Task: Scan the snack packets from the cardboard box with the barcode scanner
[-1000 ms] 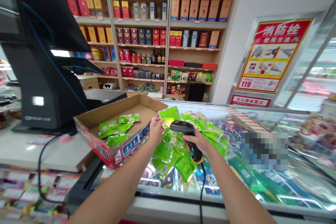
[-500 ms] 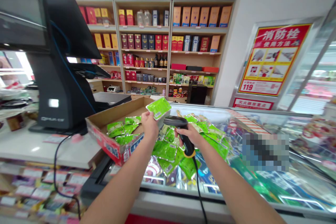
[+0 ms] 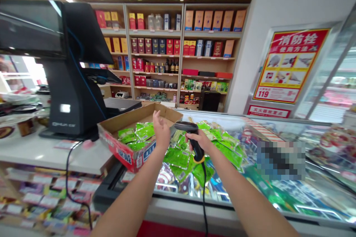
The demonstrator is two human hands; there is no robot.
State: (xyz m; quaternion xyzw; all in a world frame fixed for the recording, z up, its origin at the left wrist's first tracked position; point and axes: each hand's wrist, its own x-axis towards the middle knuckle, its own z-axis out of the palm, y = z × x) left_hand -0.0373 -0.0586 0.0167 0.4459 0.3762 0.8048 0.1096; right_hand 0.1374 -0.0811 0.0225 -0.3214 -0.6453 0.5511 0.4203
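Observation:
My left hand (image 3: 161, 130) hovers open over the near right corner of a shallow cardboard box (image 3: 122, 152), fingers spread and holding nothing. Several green snack packets (image 3: 137, 133) lie inside the box. My right hand (image 3: 200, 141) is shut on a black barcode scanner (image 3: 189, 129), whose head points left toward the box. Below both hands a heap of green packets (image 3: 180, 157) rests on the glass top of a freezer case (image 3: 250, 196). The scanner's cable (image 3: 204, 200) hangs down toward me.
A black checkout terminal (image 3: 69, 81) stands on the white counter (image 3: 41, 153) left of the box. Shelves of boxed goods and bottles (image 3: 167, 48) fill the back wall. A red fire-hydrant poster (image 3: 289, 64) hangs at the right.
My left hand lifted one green packet from the heap, carried it left over the box and let it go; the hand is now empty and open. The scanner hand stayed nearly still.

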